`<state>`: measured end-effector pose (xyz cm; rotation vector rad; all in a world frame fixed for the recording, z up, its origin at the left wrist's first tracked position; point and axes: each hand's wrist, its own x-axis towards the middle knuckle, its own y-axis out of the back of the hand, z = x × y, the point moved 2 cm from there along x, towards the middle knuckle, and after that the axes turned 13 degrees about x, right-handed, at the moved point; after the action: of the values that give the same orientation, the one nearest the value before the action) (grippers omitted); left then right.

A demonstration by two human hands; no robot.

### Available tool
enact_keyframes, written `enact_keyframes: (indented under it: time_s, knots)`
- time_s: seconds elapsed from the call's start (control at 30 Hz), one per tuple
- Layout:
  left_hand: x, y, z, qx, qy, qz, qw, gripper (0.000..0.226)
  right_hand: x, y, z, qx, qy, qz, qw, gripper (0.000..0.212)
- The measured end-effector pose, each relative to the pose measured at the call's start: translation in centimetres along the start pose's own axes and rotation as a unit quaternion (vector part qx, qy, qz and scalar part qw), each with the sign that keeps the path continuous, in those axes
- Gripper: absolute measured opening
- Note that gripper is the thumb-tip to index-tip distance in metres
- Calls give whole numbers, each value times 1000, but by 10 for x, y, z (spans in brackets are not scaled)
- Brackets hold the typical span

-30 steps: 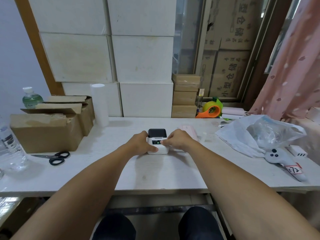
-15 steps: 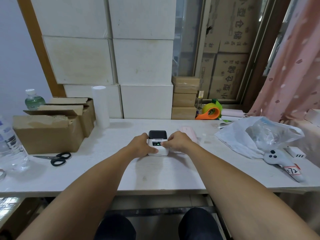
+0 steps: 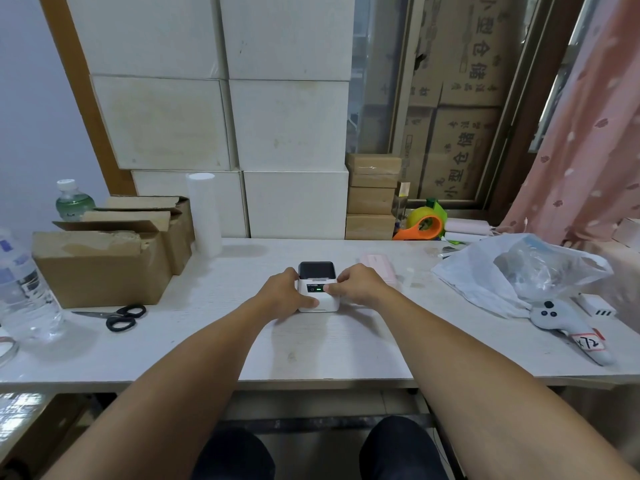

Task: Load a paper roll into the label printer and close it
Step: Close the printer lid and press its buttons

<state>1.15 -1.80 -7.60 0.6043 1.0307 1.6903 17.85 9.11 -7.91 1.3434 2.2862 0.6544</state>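
Hands first: the left hand point(image 3: 285, 296) cups the left flank of the small white label printer with a dark lid point(image 3: 318, 287), thumb laid along its lower front edge, gripping the body to steady it. The right hand point(image 3: 356, 285) wraps the right flank, and one of its fingertips point(image 3: 329, 288) sits on the front panel at the lit green indicator; whether it is pressing a button or only resting there cannot be told. Both hands touch the printer, neither is free.

The printer stands upright on the white wood-grain bench point(image 3: 329, 344), about midway between the near and far edges, straight ahead of the person with its front panel facing near and its dark lid on the far top side. The lid appears shut, and no paper roll shows in the opening, so whether one is already inside cannot be told. Opening or latching would turn on that far-side lid, which lies just beyond both sets of fingers, equally reachable by either hand.

Further out, black-handled scissors point(image 3: 117, 316) lie to the left near open brown cardboard boxes point(image 3: 104, 265), and a tall white paper roll point(image 3: 204, 213) stands upright at the far left. A pale pink flat object point(image 3: 379, 266) lies just right of the right hand, and a crumpled translucent plastic bag point(image 3: 519, 268) sits well to the right
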Motion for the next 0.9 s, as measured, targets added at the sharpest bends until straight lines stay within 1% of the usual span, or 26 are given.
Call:
enact_keyframes:
  time_s: [0.3,0.77,0.9]
  knots:
    - [1,0,0,-1,1,-1,1000,66,-1,1,-1,6,1,-2,1000,36]
    - [2,-1,-2,-7,3,-5,1000,65,-4,2,-2,16,-5,-2,1000,41]
    - [1,0,-2,-9,6,-4,1000,63,-5,1,-3,20,-7,3,1000,36]
